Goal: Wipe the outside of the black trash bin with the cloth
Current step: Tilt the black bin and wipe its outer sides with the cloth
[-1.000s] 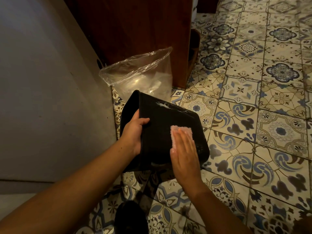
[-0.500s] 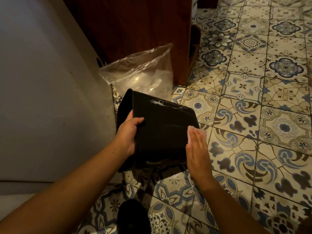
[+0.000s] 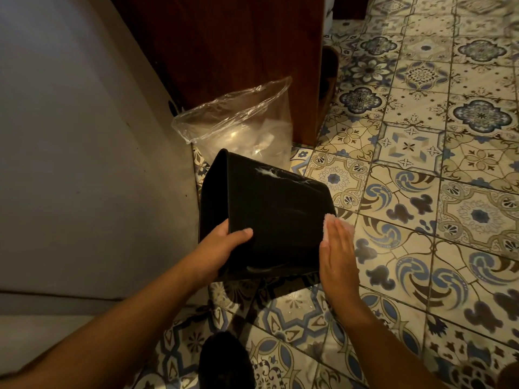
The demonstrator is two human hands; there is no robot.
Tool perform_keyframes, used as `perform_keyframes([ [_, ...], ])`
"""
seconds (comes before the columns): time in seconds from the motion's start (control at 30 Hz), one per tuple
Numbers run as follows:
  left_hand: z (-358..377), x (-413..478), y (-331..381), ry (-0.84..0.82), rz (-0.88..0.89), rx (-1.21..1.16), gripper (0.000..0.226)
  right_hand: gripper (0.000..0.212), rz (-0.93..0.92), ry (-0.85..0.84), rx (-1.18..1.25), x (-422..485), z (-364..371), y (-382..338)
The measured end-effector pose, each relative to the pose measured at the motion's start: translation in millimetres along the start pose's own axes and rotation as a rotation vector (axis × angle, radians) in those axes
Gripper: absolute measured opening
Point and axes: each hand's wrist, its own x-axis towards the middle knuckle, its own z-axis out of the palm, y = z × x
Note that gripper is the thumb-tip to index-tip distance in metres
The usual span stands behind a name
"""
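Observation:
The black trash bin (image 3: 275, 214) is tipped on its side above the patterned floor, its open mouth facing left. A white smear shows near its upper edge. My left hand (image 3: 222, 245) grips the bin's rim, thumb on the outside wall and fingers hidden inside. My right hand (image 3: 337, 251) lies flat with straight fingers, pressing a pink cloth (image 3: 335, 224) against the bin's right side near its bottom end. Most of the cloth is hidden under the hand.
A clear plastic bag (image 3: 241, 127) stands just behind the bin, against a dark wooden cabinet (image 3: 230, 43). A grey wall (image 3: 73, 136) runs along the left. Patterned floor tiles (image 3: 438, 192) spread to the right. A dark foot (image 3: 224, 360) shows at the bottom.
My right hand slid the cloth from the middle of the bin's upper wall to its right side. The bin turned slightly in my left hand's grip.

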Motion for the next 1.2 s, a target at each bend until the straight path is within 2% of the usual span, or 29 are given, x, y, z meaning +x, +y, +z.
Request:
perform_keyframes([
  [0.07,-4.3,-2.6,-3.5,-0.094,-0.01,0.142,0.065,0.055,0.021,0.013,0.015,3.0,2.3,4.8],
  [0.13,-5.1,-4.3,-4.7,-0.177,-0.041,0.214,0.074,0.056,0.041,0.017,0.032,6.2,2.5,10.6],
  [0.2,-3.2,-3.6,-3.6,-0.177,-0.032,0.214,0.06,0.057,0.051,0.01,0.041,8.3,0.1,14.5],
  [0.3,3.8,-7.4,-0.1,-0.053,-0.009,0.134,0.036,0.051,0.134,0.003,0.1,10.7,-7.5,6.9],
  [0.43,10.7,-9.1,8.0,0.011,0.051,0.132,0.042,0.047,0.336,0.088,0.299,15.6,-32.6,-26.9],
  [0.57,19.2,-9.0,32.7,0.097,0.075,0.031,0.035,0.046,0.422,0.19,0.348,19.6,-61.4,-58.2],
  [0.73,35.0,-11.6,53.2,0.157,0.001,-0.127,0.024,0.043,0.103,0.13,0.423,2.1,-80.7,-120.0],
  [0.9,45.7,-12.0,62.8,0.204,-0.045,-0.245,0.02,0.051,-0.278,-0.036,0.18,-19.8,-61.6,-171.5],
  [0.97,48.1,-10.3,62.7,0.184,-0.009,-0.249,0.028,0.053,-0.326,-0.07,0.13,-24.6,-43.8,-177.9],
  [1.1,48.8,-10.7,65.4,0.135,0.03,-0.29,0.037,0.055,-0.317,-0.02,0.123,-24.7,-23.4,-179.8],
  [1.2,48.2,-12.4,65.0,0.041,0.077,-0.171,0.041,0.058,-0.33,0.017,0.077,-16.3,-20.3,-177.0],
])
